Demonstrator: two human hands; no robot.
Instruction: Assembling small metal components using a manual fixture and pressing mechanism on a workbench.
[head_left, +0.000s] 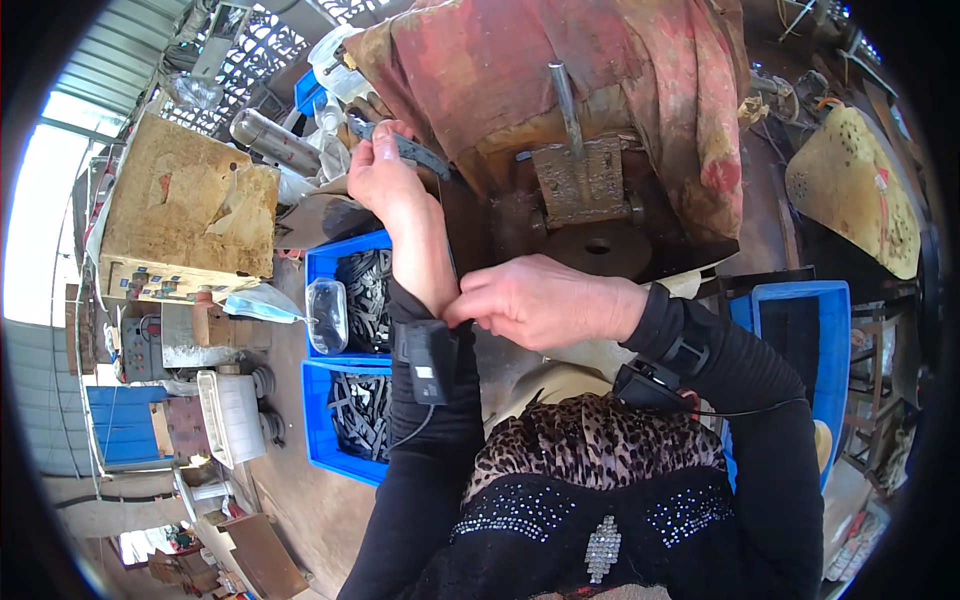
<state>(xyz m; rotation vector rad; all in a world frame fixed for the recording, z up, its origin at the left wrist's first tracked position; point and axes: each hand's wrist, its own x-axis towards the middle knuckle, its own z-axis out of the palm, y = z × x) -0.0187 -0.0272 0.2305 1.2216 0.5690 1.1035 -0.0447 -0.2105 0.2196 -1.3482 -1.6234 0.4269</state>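
At the upper left, my left hand (385,175) is raised with its fingers closed around a grey curved strip (424,157), which sticks out on both sides of the fingers. My right hand (545,302) reaches across to my left wrist. Its fingertips are pinched at the edge of the black sleeve cuff (412,308) there, and the pinch itself is partly hidden. A small black device (428,362) is strapped on my left forearm, and another (650,385) sits at my right wrist.
Ahead stands a machine with a metal plate (580,185), a rod and a stained red cloth cover (530,50). Two blue bins (312,420) of dark metal pieces stand at left; another blue bin (845,340) is at right. A worn box (190,205) stands far left.
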